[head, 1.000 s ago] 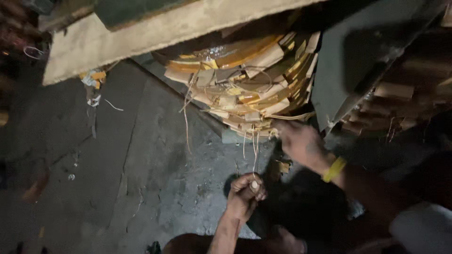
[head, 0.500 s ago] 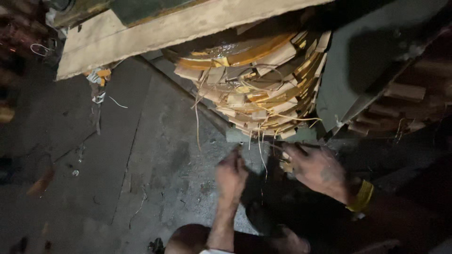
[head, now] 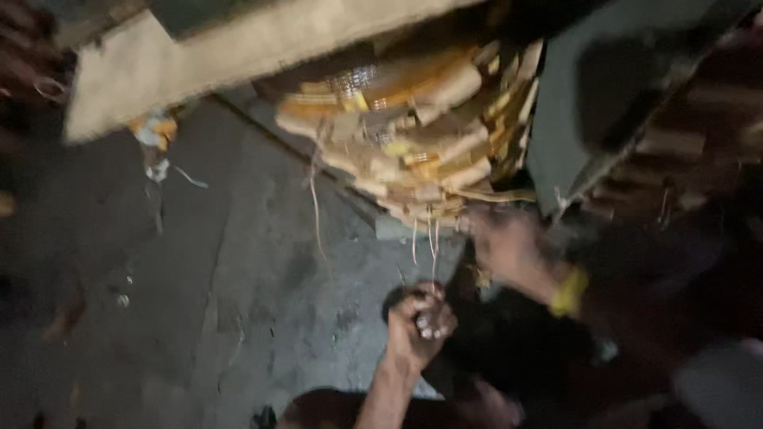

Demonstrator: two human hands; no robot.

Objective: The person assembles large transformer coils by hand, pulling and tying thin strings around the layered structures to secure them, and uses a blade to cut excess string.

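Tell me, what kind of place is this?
Probably a rough workshop or storage yard: a tied stack of flattened cardboard with loose strings, a bare concrete floor, and a plank overhead. It is dim and blurred.

Yellow wristband [head: 569,291], tan-yellow strip bundle [head: 413,135]

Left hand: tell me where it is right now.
Head view, bottom centre: the left hand grips thin strings hanging from the bundle, left of the right hand.

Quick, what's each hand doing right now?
Left hand: closed in a fist around thin strings hanging from the bundle.
Right hand: blurred, at the bundle's lower edge; grip cannot be told.
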